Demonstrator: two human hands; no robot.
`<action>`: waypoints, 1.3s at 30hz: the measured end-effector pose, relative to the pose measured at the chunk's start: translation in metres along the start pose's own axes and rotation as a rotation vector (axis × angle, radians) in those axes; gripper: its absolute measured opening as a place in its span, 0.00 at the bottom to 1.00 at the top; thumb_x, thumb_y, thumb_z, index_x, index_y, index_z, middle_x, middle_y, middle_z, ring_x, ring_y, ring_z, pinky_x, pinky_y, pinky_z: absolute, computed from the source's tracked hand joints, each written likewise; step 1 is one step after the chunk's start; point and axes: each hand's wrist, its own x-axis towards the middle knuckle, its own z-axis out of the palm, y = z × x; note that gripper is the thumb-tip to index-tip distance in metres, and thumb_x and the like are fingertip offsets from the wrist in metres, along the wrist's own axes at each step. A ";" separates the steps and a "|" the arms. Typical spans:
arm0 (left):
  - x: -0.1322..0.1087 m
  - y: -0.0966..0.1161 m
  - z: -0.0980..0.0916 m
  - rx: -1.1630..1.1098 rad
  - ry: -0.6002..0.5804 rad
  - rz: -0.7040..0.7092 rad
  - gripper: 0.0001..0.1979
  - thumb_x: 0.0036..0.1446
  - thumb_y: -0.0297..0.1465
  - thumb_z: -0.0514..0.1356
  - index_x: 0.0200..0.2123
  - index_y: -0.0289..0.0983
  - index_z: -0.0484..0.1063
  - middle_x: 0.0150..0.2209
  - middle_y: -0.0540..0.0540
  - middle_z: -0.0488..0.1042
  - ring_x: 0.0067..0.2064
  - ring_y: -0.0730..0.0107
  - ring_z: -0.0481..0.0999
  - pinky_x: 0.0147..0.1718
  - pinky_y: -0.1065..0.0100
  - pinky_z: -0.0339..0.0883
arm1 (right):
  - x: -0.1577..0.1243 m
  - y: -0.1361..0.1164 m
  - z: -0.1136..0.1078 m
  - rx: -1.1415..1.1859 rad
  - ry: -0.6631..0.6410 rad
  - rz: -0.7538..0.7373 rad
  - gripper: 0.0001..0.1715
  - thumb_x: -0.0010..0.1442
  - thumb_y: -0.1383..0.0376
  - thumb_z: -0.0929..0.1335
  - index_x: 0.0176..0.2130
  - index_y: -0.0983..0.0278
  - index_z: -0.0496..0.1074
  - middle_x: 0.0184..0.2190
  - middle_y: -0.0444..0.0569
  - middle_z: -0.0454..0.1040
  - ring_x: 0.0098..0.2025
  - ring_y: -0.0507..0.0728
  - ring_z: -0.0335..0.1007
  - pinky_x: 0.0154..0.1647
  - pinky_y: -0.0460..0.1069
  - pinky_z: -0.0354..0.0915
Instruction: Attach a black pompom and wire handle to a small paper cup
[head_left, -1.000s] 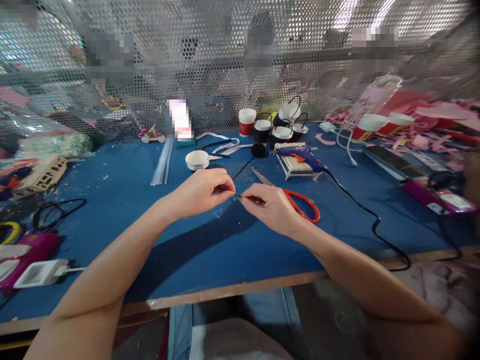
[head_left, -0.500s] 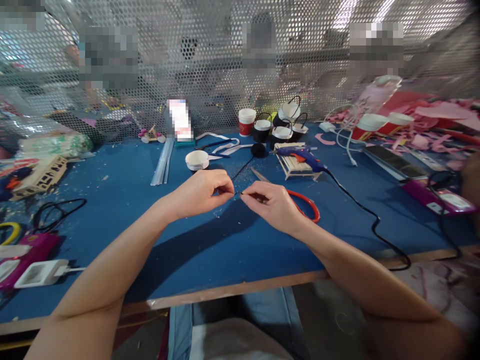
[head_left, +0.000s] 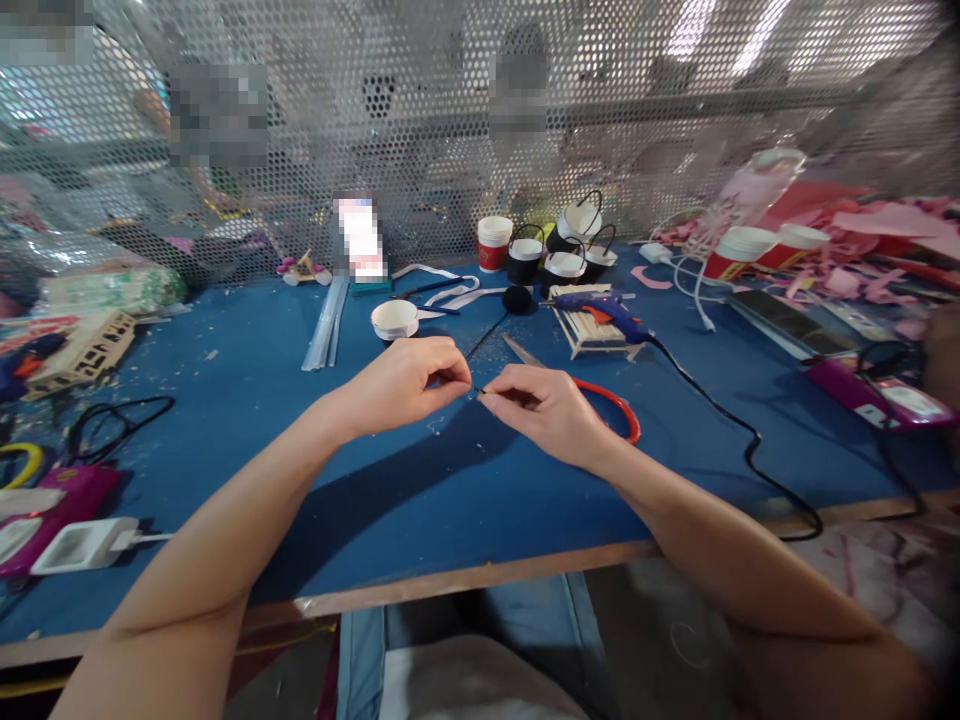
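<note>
My left hand [head_left: 411, 388] is closed in a pinch at the middle of the table. A thin black cord [head_left: 486, 337] runs from a small black ball of cord [head_left: 517, 300] down to its fingertips. Just to its right my right hand [head_left: 546, 410] also pinches, on a short dark bit of the cord between the two hands. The fingertips nearly touch; the exact cord end is too small to make out. Scissors with orange-red handles [head_left: 628, 412] lie partly hidden behind my right hand. A white paper cup [head_left: 394, 319] stands behind my left hand.
A blue glue gun [head_left: 609, 312] rests on a small wooden-stick stand [head_left: 592, 335], its cable trailing right. Several black-wrapped cups with handles [head_left: 564, 268] and a red cup [head_left: 494, 245] stand at the back, near a phone [head_left: 361, 240]. Purple power strips [head_left: 874, 392] lie at both sides.
The hands and the cord hold almost the same place; the fingertips have shifted only very slightly. Nothing was let go.
</note>
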 end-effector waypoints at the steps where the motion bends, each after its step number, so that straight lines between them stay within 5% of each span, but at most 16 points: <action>1: 0.000 0.000 0.000 0.004 0.006 0.009 0.05 0.54 0.26 0.56 0.29 0.33 0.71 0.27 0.49 0.72 0.29 0.77 0.68 0.28 0.75 0.60 | 0.000 0.000 0.000 0.028 0.004 0.039 0.07 0.57 0.66 0.65 0.29 0.65 0.71 0.25 0.44 0.69 0.26 0.48 0.62 0.26 0.43 0.59; 6: 0.000 0.004 0.000 0.034 0.018 0.048 0.05 0.54 0.25 0.55 0.28 0.33 0.71 0.27 0.49 0.71 0.30 0.77 0.68 0.29 0.74 0.60 | 0.000 0.003 0.003 0.043 0.037 0.104 0.08 0.57 0.66 0.65 0.29 0.66 0.71 0.24 0.44 0.69 0.26 0.48 0.61 0.25 0.43 0.58; 12: -0.001 0.007 0.000 0.062 -0.011 0.047 0.06 0.56 0.26 0.54 0.29 0.34 0.70 0.29 0.48 0.71 0.31 0.75 0.68 0.31 0.73 0.60 | 0.000 0.003 0.003 -0.175 0.014 -0.077 0.07 0.55 0.70 0.64 0.27 0.66 0.70 0.23 0.44 0.68 0.25 0.48 0.60 0.27 0.44 0.57; 17: 0.000 0.004 0.000 0.021 -0.050 0.040 0.06 0.56 0.28 0.54 0.30 0.34 0.71 0.30 0.48 0.71 0.32 0.75 0.68 0.32 0.73 0.61 | -0.001 0.001 0.001 -0.136 -0.073 -0.178 0.07 0.56 0.70 0.64 0.28 0.65 0.70 0.24 0.44 0.68 0.25 0.48 0.61 0.28 0.44 0.57; 31: 0.000 0.004 0.009 -0.014 0.105 0.053 0.05 0.54 0.26 0.57 0.27 0.33 0.70 0.26 0.48 0.70 0.28 0.77 0.67 0.28 0.74 0.60 | 0.000 0.003 0.001 0.227 0.034 0.215 0.10 0.56 0.62 0.65 0.29 0.66 0.70 0.22 0.43 0.67 0.22 0.47 0.58 0.23 0.44 0.57; 39: 0.001 0.009 0.007 0.101 -0.008 0.095 0.07 0.57 0.27 0.54 0.30 0.33 0.71 0.30 0.46 0.70 0.32 0.74 0.68 0.31 0.72 0.61 | 0.000 0.000 0.001 -0.167 -0.054 -0.099 0.08 0.55 0.71 0.63 0.26 0.66 0.70 0.22 0.44 0.67 0.25 0.48 0.59 0.27 0.44 0.56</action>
